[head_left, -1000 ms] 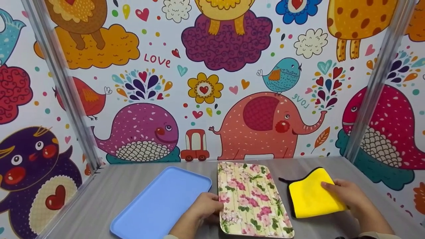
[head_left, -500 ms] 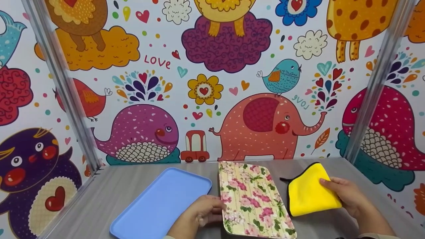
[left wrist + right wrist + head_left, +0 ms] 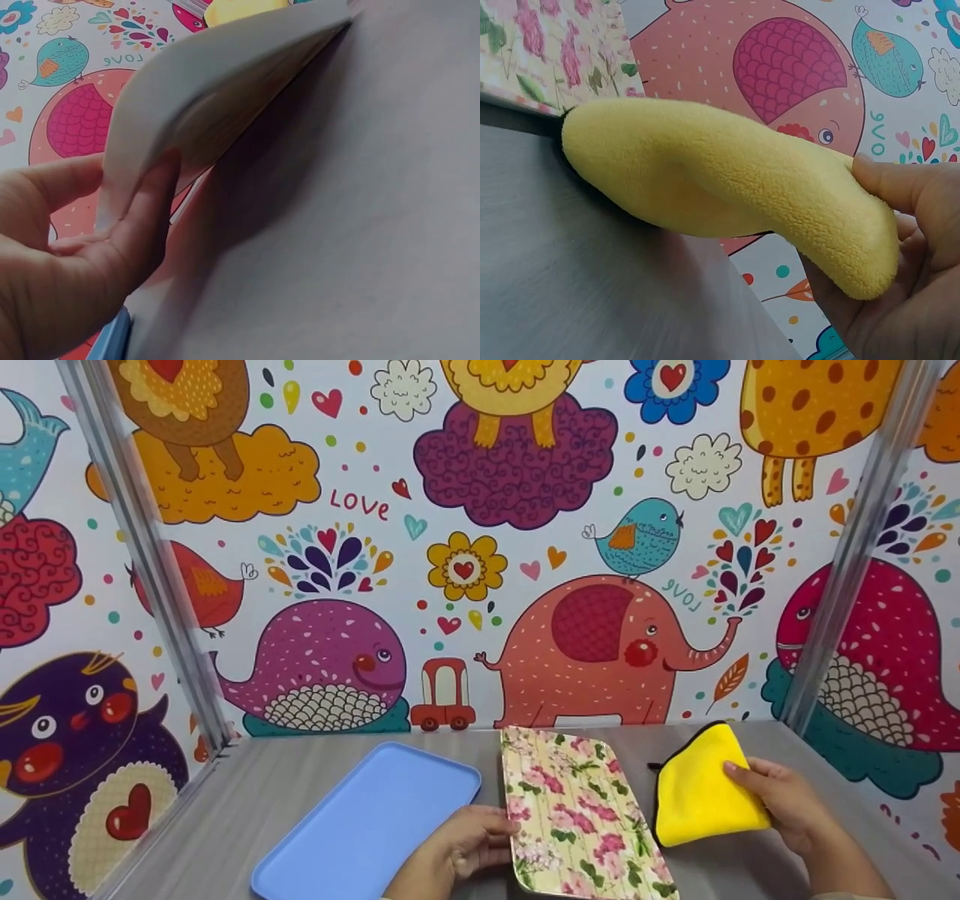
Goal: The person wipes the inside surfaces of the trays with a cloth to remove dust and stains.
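Note:
My left hand [image 3: 472,840] grips the left edge of a flower-printed rectangular tray [image 3: 581,817]. That side is raised and the tray leans down to the right; its pale rim [image 3: 161,86] passes between thumb and fingers in the left wrist view. A yellow cleaning cloth [image 3: 705,791] with black edging is pinched in my right hand [image 3: 791,806], just right of the tray. In the right wrist view the plush cloth [image 3: 727,169] hangs folded from the fingers, its far end overlapping the tray's edge.
A plain blue tray [image 3: 367,825] lies flat at the left, partly behind my left forearm. The grey tabletop [image 3: 217,810] ends at a cartoon-printed wall [image 3: 450,615], with metal posts [image 3: 161,562] at the corners.
The flowered tray's left side has risen with my left hand, and the tray has shifted slightly right. My right hand has lifted and bunched the cloth, its upper corner now higher.

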Demonstrator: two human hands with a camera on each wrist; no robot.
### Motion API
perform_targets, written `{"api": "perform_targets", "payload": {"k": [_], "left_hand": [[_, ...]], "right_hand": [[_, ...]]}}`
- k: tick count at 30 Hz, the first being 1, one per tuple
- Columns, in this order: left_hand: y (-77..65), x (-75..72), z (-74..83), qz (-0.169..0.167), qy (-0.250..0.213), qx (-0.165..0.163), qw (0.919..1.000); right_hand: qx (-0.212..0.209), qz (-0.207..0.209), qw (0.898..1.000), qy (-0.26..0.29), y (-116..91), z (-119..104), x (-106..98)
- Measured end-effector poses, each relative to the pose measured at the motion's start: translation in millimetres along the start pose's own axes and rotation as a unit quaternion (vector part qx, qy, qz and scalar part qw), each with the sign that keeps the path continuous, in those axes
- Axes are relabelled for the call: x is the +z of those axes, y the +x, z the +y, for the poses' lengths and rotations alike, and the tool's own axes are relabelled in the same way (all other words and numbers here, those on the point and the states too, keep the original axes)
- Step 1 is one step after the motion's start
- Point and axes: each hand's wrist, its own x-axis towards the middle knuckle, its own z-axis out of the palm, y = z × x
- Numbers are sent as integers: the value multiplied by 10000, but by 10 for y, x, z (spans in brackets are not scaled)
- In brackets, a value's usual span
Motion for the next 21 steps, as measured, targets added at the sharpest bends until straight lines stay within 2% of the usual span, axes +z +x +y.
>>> {"api": "perform_targets", "payload": {"k": [5, 12, 16, 21], "left_hand": [[-13, 30, 10, 88, -75, 9, 9999], [-5, 63, 34, 11, -112, 242, 9996], [-13, 61, 51, 94, -174, 267, 9994], [-43, 69, 61, 108, -173, 219, 9996]], "right_hand": [[34, 173, 9998, 110, -1, -61, 25], [-43, 674, 9977, 15, -47, -141, 107], [-238, 1007, 9945, -167, -70, -154, 236], [-543, 1699, 9837, -239, -133, -173, 473]]}}
